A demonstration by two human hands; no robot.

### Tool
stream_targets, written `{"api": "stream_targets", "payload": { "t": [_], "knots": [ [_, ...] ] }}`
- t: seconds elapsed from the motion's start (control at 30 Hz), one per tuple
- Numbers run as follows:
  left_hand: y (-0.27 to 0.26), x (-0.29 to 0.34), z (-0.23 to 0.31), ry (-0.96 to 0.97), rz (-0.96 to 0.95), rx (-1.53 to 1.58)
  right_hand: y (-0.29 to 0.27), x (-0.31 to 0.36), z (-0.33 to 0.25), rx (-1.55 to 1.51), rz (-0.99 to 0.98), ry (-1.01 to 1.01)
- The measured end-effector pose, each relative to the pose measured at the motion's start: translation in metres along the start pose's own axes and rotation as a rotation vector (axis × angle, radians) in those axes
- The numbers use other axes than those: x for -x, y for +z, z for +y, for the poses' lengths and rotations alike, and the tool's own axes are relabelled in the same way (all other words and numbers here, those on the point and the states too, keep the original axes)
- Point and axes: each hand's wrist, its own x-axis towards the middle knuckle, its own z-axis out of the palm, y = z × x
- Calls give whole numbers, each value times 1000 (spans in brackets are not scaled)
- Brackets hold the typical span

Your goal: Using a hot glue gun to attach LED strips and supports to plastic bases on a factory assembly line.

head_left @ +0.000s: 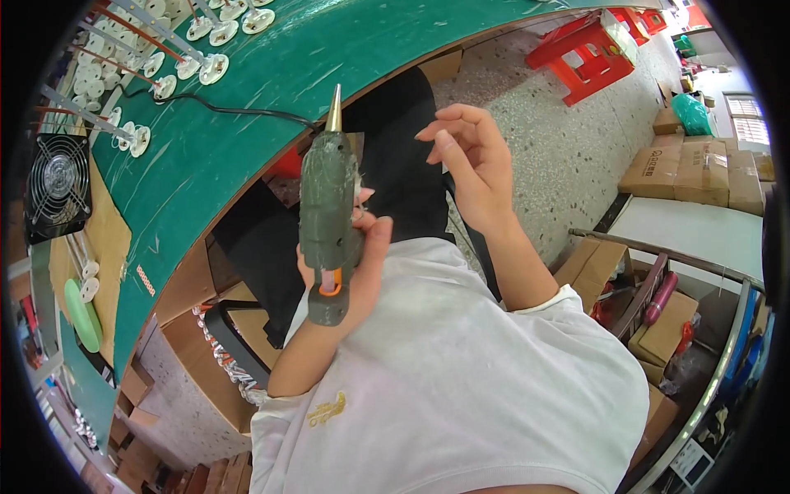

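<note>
Nearest us is a dark green glue gun [323,193], a bit left of center, metal tip up toward 12 o'clock. Our left hand [370,259] is wrapped around its handle, fingers curled in (we can't tell if the trigger's squeezed, the body hides it). Our right hand [481,169] sits between 2 and 3 o'clock from the gun, well apart from it, fingers loosely bent and a little spread, thumb up near the index finger.

Around 10 o'clock we've got a green worktable [177,185], with a black cable [239,109] running across it toward the gun. White round bases [214,68] with rods sit between 10 and 11, and a black fan [58,185] is out at 9. We also see a red stool [583,59] between 1 and 2, plus cardboard boxes [687,177] between 2 and 3.
</note>
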Motion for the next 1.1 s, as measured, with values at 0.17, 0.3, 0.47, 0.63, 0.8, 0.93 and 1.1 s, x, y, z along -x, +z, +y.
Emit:
{"api": "stream_targets", "payload": {
  "t": [0.17,0.3,0.47,0.63,0.8,0.93,1.1],
  "knots": [
    [18,-10,14,16,-2,294,18,16,-5,-54,-82,-100],
    [23,-18,19,52,-18,318,20,22,-3,0,-171,-222],
    [25,-17,22,95,-30,276,12,28,-5,8,-169,-212],
    [31,-19,31,-61,-54,532,11,36,-10,-283,-156,-32],
    [36,-28,27,19,33,466,2,34,-5,-619,-159,187],
    [29,-43,20,77,142,347,-7,29,7,-818,-135,220],
    [44,-41,22,118,108,346,-9,16,10,-629,93,156]
  ]
}}
